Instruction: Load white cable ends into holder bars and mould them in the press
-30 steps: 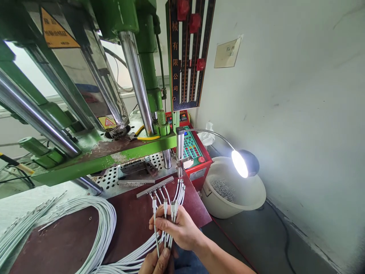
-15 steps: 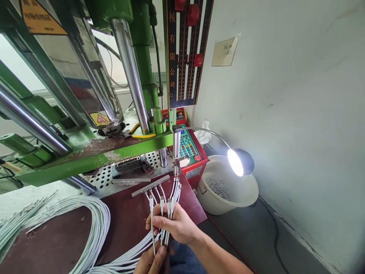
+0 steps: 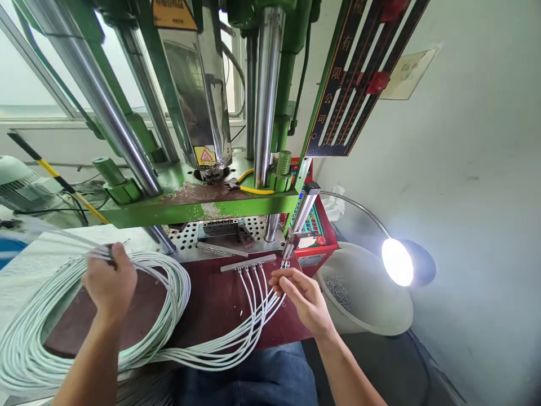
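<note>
My left hand [image 3: 109,279] is closed on a bunch of white cable ends [image 3: 80,248] at the left, above the big coil of white cables [image 3: 169,293] on the dark red work board [image 3: 211,307]. My right hand [image 3: 302,296] hovers over the board's right side with thumb and forefinger pinched near the cables that run to a grey metal fixture bar [image 3: 248,263]. Several cables are plugged into that bar. Whether the pinch holds anything is unclear.
A green press machine [image 3: 198,203] with steel columns stands behind the board. A red control box [image 3: 315,239], a white basin of small metal parts [image 3: 363,293] and a lit gooseneck lamp [image 3: 399,262] sit to the right, by the wall.
Both hands held a bunch of connector ends near the board's front. Now the left hand has moved far left onto cable ends, and the right hand has let go and reached toward the bar.
</note>
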`<state>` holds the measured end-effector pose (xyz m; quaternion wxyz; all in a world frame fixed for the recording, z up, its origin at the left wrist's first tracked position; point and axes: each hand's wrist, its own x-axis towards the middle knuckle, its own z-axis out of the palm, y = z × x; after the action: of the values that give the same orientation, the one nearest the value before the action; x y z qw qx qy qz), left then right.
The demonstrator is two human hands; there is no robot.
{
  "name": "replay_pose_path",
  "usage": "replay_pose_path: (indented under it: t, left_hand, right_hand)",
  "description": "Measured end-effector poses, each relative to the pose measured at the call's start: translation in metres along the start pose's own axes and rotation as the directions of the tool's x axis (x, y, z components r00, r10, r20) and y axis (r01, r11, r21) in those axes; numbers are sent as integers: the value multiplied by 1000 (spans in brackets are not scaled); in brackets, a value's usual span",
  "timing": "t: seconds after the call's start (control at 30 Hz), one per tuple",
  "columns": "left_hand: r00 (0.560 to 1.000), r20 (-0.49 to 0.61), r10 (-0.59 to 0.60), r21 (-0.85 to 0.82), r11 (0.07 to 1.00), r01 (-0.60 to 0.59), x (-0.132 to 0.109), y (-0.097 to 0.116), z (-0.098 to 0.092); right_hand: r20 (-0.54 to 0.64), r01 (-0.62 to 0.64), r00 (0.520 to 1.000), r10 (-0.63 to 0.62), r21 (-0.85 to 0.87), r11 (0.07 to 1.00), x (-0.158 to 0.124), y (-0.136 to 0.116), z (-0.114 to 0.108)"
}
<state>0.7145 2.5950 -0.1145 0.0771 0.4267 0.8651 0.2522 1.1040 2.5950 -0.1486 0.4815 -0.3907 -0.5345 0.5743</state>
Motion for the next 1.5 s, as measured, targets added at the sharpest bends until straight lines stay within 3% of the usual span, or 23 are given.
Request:
replay_pose_path:
  t: [0.1,0.17,0.27,0.33,0.4,0.43,0.5,0.53,0.67,0.73,0.87,0.93,1.1,1.33,1.5]
  left_hand:
    - [985,111,-129,270,958,95,19,-5,8]
    - [969,220,-115,355,934,30,10,0,11]
    - [992,129,-10,378,925,-40,-20,17,13]
    - [990,94,108,253,959,-128,-46,32,18]
    - [962,199,185,107,972,-209,-75,47,31]
    - [922,294,250,-64,968,-242,-90,54,40]
    - [842,425,333,-370,913,-174,-116,66,60]
    - [823,448,349,-471,875,-115,-127,70,70]
    - [826,498,262,-635,759,142,-150,86,96]
    - [757,610,236,-654,690,312,-150,93,101]
    - [487,805,338,-593,492,638,-148,107,107]
    - [436,819,374,-570,429,701,-147,109,113]
    - [462,822,334,-565,374,735,-133,104,123]
    - [500,825,264,-563,301,770,-86,104,130]
    - [560,800,215,-599,234,766,-53,105,133]
  right_hand:
    - [38,115,993,-109,-449,886,22,9,-8]
    - [136,193,981,-137,-664,723,41,18,-6]
    - [253,258,965,-75,-844,470,71,34,5]
    - [282,273,959,-35,-879,390,84,45,15]
    - [301,284,953,-5,-893,349,92,54,24]
    - [309,290,951,6,-898,330,94,58,28]
    - [317,297,948,16,-904,307,94,62,31]
    - [319,299,948,17,-905,303,94,62,31]
    - [318,300,948,2,-899,319,98,52,27]
    - [319,305,948,-15,-892,333,106,42,26]
    - [333,329,942,-49,-879,345,129,25,32]
    - [343,341,938,-56,-876,341,140,21,37]
    - [354,347,935,-34,-889,297,162,25,53]
    - [365,351,930,48,-918,184,197,43,82]
    - [348,330,936,57,-921,207,228,60,99]
